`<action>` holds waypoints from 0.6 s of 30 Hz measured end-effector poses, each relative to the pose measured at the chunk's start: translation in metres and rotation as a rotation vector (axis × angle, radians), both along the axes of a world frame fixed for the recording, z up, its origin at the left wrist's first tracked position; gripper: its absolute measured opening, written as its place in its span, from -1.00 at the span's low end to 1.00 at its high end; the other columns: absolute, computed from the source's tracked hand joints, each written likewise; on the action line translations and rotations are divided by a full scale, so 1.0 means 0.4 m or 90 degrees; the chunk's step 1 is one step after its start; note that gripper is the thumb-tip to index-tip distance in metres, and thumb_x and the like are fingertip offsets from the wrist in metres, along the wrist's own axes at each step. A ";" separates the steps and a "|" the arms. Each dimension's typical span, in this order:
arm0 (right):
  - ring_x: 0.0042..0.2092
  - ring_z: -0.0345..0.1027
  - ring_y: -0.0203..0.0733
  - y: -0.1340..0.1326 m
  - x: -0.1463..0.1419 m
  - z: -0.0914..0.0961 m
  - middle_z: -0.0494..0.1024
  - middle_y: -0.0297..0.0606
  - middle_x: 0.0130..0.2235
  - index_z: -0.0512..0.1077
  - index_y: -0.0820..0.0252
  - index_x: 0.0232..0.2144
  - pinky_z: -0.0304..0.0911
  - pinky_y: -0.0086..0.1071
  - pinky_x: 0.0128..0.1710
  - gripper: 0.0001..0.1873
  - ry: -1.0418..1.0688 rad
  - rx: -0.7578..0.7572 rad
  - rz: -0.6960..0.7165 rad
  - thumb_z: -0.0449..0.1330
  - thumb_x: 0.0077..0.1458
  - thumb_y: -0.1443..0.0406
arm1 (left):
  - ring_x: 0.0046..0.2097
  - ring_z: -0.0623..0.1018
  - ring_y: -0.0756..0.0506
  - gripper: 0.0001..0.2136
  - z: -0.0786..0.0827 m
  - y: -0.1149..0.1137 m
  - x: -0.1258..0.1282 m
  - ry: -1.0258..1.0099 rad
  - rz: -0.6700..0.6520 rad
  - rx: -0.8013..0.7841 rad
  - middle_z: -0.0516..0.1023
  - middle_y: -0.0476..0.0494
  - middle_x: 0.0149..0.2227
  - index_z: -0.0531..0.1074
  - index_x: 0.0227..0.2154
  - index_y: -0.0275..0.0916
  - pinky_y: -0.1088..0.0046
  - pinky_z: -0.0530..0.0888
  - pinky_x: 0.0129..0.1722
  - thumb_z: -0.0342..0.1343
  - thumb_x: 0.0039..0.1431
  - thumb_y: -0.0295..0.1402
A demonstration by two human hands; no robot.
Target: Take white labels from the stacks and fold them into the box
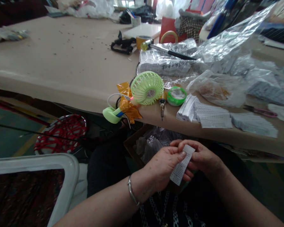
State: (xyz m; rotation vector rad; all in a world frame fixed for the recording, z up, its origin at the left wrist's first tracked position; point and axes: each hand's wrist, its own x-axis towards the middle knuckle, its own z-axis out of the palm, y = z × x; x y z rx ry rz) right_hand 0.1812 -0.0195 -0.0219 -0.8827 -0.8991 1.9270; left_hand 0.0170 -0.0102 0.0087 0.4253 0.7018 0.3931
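Note:
A narrow white printed label (pixel 181 165) is held over my lap, below the table's front edge. My left hand (pixel 167 162) pinches it from the left, with the thumb lying on its face. My right hand (pixel 203 157) grips its upper right edge, fingers bent behind it. Small print runs across the label, too fine to read. On the table just beyond my hands lie fanned stacks of similar white labels (pixel 211 115), with another stack (pixel 254 124) to their right.
A green fan (pixel 148 88) is taped at the table edge (pixel 97 101), beside a pointed tool (pixel 162 108) and a green round container (pixel 176 96). Behind lie a hammer (pixel 170 52) and plastic-wrapped bundles (pixel 164 67). Scissors (pixel 260 111) lie right. Below stands a box with plastic bags (pixel 153 142).

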 end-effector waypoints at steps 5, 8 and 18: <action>-0.07 0.43 -0.08 0.000 -0.008 -0.006 0.45 -0.10 0.02 0.49 0.16 -0.35 0.37 -0.26 -0.18 -0.71 0.020 -0.008 -0.006 0.37 -0.19 0.20 | -0.60 0.44 0.06 -0.71 -0.009 -0.003 0.000 0.014 0.000 0.013 0.49 -0.18 -0.49 0.44 -0.36 -0.42 0.55 0.41 -0.57 0.18 0.03 -0.22; -0.14 0.46 -0.11 -0.002 -0.012 -0.003 0.47 -0.10 0.00 0.47 0.15 -0.23 0.38 -0.31 -0.25 -0.61 -0.024 -0.001 -0.004 0.35 -0.17 0.17 | -0.59 0.43 0.06 -0.72 -0.008 -0.003 -0.001 0.026 0.006 0.021 0.49 -0.17 -0.49 0.45 -0.37 -0.42 0.56 0.40 -0.58 0.15 0.06 -0.23; -0.30 0.39 -0.28 -0.011 -0.026 0.047 0.53 -0.24 -0.26 0.40 0.21 -0.50 0.34 -0.45 -0.31 -0.82 -0.394 0.146 -0.167 0.22 0.02 0.21 | -0.52 0.47 0.04 -0.69 -0.006 -0.002 -0.021 0.014 0.003 0.043 0.52 -0.17 -0.43 0.45 -0.37 -0.38 0.52 0.42 -0.50 0.19 0.01 -0.17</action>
